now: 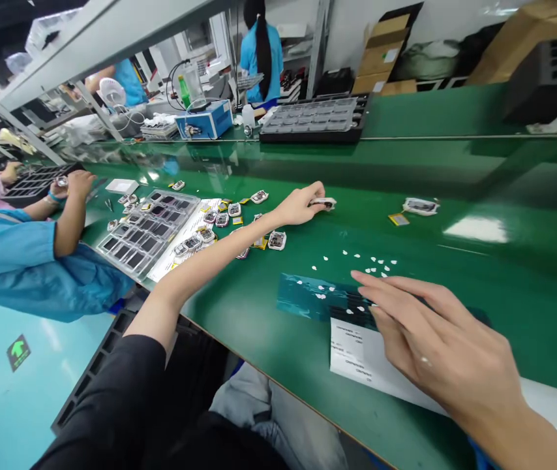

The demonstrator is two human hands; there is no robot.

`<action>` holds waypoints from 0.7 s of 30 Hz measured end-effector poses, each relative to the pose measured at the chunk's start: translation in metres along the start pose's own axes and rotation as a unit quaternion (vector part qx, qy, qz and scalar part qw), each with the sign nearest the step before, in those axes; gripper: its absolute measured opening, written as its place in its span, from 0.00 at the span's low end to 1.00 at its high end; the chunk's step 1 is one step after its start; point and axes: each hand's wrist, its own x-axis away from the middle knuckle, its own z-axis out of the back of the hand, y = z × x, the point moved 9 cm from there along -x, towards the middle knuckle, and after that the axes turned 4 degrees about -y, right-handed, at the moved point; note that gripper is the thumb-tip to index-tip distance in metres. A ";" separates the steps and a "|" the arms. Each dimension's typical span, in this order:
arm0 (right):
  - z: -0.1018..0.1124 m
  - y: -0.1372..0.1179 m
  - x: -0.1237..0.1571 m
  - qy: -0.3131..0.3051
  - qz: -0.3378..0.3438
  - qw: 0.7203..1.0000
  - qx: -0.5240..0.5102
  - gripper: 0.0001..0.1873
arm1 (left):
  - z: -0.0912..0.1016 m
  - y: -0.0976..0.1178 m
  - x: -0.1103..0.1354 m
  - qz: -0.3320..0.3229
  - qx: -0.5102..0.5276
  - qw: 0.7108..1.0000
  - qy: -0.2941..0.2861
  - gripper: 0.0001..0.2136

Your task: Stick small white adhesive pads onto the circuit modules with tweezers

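My left hand reaches across the green bench, fingers closed on a small white device housing with a dark inside. My right hand is held over a white printed strip and a blue film, its fingers stretched out with nothing visible between them. Small white tabs lie scattered near its fingertips, some on the film. Another white housing with a yellow tab lies to the right. Several similar opened housings sit beside my left forearm.
A clear compartment tray with dark pieces stands to the left, next to a white sheet. A co-worker in blue works at the left. Behind are a blue box-shaped instrument and a black tray; a dark block is at far right.
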 end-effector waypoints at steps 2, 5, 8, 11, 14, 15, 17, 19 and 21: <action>-0.001 0.005 0.003 0.007 -0.035 0.999 -0.003 0.39 | -0.003 0.022 0.026 -0.009 0.069 0.998 -0.006 0.06; -0.002 0.012 0.009 0.016 -0.084 0.996 -0.004 0.41 | -0.015 0.055 0.081 0.010 0.312 0.949 -0.041 0.10; -0.003 0.010 0.009 0.009 -0.093 0.995 0.016 0.38 | -0.032 0.090 0.132 0.007 0.373 0.919 -0.129 0.13; -0.008 0.002 0.004 -0.019 -0.062 0.997 0.046 0.24 | -0.037 0.103 0.156 -0.009 0.319 0.937 -0.145 0.15; -0.014 -0.002 0.001 -0.049 -0.047 0.997 0.044 0.05 | -0.041 0.099 0.158 -0.021 0.268 0.952 -0.146 0.17; -0.015 -0.003 0.000 -0.055 -0.046 0.997 0.042 0.03 | -0.043 0.097 0.157 -0.024 0.269 0.952 -0.146 0.18; -0.018 -0.003 0.000 -0.062 -0.048 0.996 0.039 0.03 | -0.046 0.090 0.155 -0.025 0.284 0.948 -0.141 0.20; -0.021 -0.002 0.001 -0.069 -0.053 0.995 0.037 0.03 | -0.046 0.085 0.156 -0.027 0.300 0.946 -0.125 0.21; -0.023 -0.001 0.002 -0.068 -0.059 0.995 0.037 0.03 | -0.047 0.082 0.159 -0.027 0.311 0.943 -0.116 0.22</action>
